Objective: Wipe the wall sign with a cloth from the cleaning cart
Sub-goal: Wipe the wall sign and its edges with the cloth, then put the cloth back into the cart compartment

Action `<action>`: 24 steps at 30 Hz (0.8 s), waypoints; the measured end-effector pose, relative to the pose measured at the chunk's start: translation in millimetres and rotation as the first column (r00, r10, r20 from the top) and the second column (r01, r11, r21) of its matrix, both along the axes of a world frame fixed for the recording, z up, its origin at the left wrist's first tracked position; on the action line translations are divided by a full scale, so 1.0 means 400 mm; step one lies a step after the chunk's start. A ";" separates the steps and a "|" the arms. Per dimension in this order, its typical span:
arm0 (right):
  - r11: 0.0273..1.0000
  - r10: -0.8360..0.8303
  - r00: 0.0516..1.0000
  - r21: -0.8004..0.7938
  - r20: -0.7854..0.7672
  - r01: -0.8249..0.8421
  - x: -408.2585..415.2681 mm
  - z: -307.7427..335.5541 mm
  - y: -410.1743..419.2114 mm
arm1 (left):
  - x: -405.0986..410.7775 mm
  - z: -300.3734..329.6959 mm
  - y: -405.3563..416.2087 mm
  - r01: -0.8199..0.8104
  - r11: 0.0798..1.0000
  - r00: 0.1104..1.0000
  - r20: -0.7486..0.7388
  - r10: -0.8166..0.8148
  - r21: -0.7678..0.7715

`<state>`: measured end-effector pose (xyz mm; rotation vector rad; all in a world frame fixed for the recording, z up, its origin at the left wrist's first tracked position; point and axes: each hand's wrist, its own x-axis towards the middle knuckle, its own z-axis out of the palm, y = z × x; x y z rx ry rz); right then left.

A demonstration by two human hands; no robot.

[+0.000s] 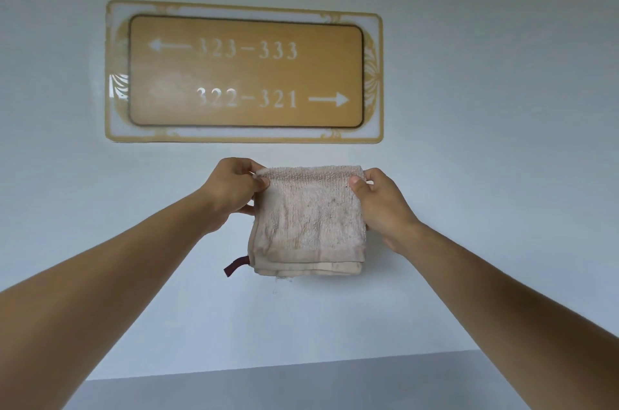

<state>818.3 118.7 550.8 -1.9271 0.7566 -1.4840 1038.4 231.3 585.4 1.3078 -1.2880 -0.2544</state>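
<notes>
While below sign (pixel 246 71) | left hand (pixel 231 190), right hand (pixel 380 205) pinch cloth (pixel 310 218) top corners

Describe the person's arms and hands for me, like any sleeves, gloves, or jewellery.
Both forearms are bare as far as the picture shows, with no sleeve edge in view. The left hand and the right hand wear no gloves. No watch, bracelet or ring shows on either wrist or on the fingers that can be seen. No markings are visible on them.
</notes>
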 end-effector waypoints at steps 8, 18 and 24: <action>0.965 -0.263 0.964 0.012 0.029 0.263 -0.282 -0.010 -0.020 | -0.234 -0.012 -0.178 0.206 0.971 0.978 0.055 -0.201 -0.118; 0.755 -0.646 0.762 -0.111 0.047 0.646 -0.796 -0.017 0.075 | -0.794 -0.045 -0.330 0.529 0.826 0.848 0.085 -0.523 -0.194; 0.615 -0.783 0.621 -0.152 -0.006 0.774 -1.138 -0.019 0.167 | -1.194 -0.099 -0.362 0.561 0.758 0.828 0.201 -0.524 -0.332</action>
